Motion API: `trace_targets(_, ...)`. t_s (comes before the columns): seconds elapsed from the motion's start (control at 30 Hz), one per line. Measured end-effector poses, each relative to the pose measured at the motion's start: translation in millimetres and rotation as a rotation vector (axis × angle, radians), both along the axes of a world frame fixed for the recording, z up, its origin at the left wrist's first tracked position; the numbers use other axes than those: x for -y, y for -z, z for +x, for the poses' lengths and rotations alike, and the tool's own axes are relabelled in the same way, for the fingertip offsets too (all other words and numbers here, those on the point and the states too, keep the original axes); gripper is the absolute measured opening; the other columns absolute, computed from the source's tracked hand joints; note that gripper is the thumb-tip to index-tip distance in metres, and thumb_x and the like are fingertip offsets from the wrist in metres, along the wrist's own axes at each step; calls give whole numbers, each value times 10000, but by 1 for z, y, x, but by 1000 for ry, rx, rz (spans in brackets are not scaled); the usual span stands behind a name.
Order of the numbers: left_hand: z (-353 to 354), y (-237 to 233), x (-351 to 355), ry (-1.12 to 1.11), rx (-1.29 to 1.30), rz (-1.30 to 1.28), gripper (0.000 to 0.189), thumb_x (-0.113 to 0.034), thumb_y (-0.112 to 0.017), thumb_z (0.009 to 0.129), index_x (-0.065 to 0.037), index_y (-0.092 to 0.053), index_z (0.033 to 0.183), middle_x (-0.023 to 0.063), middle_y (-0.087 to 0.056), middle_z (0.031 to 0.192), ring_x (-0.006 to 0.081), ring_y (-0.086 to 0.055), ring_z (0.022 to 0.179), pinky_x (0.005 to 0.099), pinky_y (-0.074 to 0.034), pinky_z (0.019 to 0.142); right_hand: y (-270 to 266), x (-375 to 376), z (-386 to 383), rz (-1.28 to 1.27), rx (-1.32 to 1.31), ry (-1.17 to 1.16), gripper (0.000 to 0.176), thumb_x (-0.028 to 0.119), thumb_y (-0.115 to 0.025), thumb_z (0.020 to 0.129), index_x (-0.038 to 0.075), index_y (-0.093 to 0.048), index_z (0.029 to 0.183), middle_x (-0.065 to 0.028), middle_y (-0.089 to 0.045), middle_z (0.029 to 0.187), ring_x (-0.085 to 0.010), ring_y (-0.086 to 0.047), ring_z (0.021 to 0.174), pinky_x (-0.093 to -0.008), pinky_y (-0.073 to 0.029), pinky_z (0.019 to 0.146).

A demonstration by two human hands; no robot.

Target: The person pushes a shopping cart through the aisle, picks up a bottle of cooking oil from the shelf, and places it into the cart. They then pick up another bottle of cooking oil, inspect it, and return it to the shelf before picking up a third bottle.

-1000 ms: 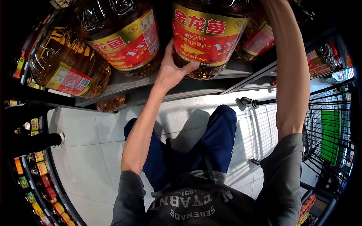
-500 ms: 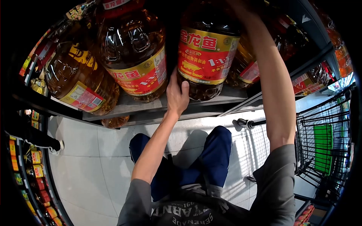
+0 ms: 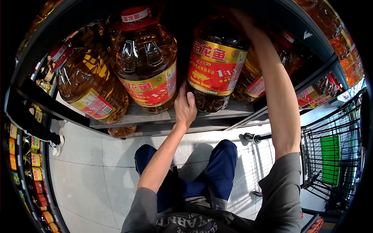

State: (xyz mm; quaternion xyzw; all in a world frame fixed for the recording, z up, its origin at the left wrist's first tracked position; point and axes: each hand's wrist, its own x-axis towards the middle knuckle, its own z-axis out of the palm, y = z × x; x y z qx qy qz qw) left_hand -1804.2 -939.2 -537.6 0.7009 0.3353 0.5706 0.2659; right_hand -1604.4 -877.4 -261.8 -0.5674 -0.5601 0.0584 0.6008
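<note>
A large dark oil bottle with a red and gold label (image 3: pixel 217 68) stands upright on the grey shelf (image 3: pixel 155 118). Against its lower left side rests my left hand (image 3: pixel 185 106), thumb raised and apart, the other fingers partly hidden beside the bottle. My right arm reaches up to the bottle's top, where my right hand (image 3: pixel 243 17) is lost in shadow and its fingers cannot be made out. Left of my left hand is another big oil bottle (image 3: pixel 145 77) with a red cap, and further left a tilted-looking bottle (image 3: pixel 91 91) with a yellow and red label.
More bottles (image 3: pixel 252 83) stand behind my right forearm. A black wire shopping cart (image 3: pixel 311 155) with a green panel is at the right. Shelves of packaged goods (image 3: pixel 37 174) run along the left edge, near another person's leg and shoe (image 3: pixel 58 145).
The view has shifted, so the shelf and bottles appear lower. My hands keep about the same places on the dark bottle. The other person's shoe shows more fully.
</note>
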Motion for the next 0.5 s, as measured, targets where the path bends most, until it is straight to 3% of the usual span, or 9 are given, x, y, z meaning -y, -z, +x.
trace_targets(0.07, -1, -3, 2, 41, 46, -66, 581, -366, -327, 994, 119, -458, 1287, 362, -551, 1179, 504, -539, 1099, 459, -446, 937, 0, 2, 0, 3, -6, 4, 536, 425, -639, 880, 73, -587, 1281, -160, -552, 1325, -232, -536, 1191, -331, -414, 1000)
trace_targets(0.43, 0, 2, 0, 46, 38, -2, 529, -316, -333, 998, 103, -446, 1301, 355, -570, 1145, 502, -563, 1057, 460, -467, 896, 3, 12, -4, 10, -8, -5, 521, 410, -627, 890, 71, -580, 1282, -152, -559, 1310, -231, -541, 1182, -333, -421, 996)
trace_targets(0.5, 0, 3, 0, 11, 13, 26, 531, -325, -282, 1018, 104, -459, 1274, 304, -616, 1090, 429, -614, 1002, 417, -472, 867, 3, 14, -5, 9, -11, -7, 518, 408, -625, 891, 71, -579, 1283, -151, -560, 1307, -231, -542, 1180, -334, -423, 995)
